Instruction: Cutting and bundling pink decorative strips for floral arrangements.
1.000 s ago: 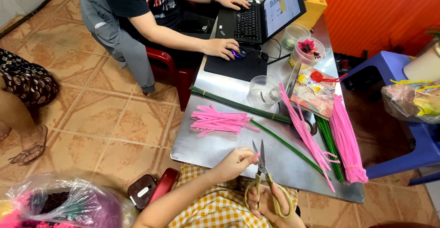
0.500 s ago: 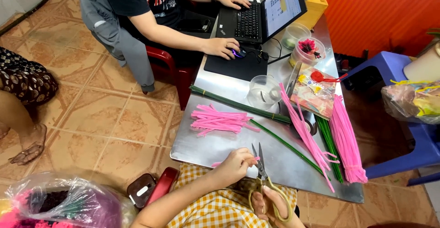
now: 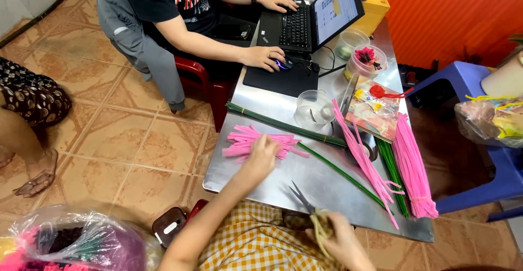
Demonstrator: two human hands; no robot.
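Pink is what my left hand (image 3: 260, 155) lies on: a heap of short pink pipe-cleaner pieces (image 3: 256, 142) near the left edge of the steel table (image 3: 321, 179). My fingers are curled down over the right part of the heap, touching the pieces, though I cannot tell whether they have actually closed on any. The left ends of the pieces jut slightly past the table's edge, over the tiled floor (image 3: 136, 140).

My right hand (image 3: 336, 237) is at the near edge of the table, clenched around the handles of a pair of scissors (image 3: 305, 204). The blades point up and left across bare metal, a little parted, with nothing between them.

Between my two hands there is an open patch of tabletop. It is bounded on the far side by long green stems (image 3: 283, 124) running diagonally from the left edge toward the right. Past them lie long pink pipe cleaners (image 3: 362, 156), and a thick pink bundle (image 3: 412, 167) lies by the right edge, its end reaching the near right corner.

A clear plastic cup (image 3: 314, 110) stands just beyond the green stems. At the far end another person's hand (image 3: 264, 57) rests on a mouse beside a laptop (image 3: 313, 23).
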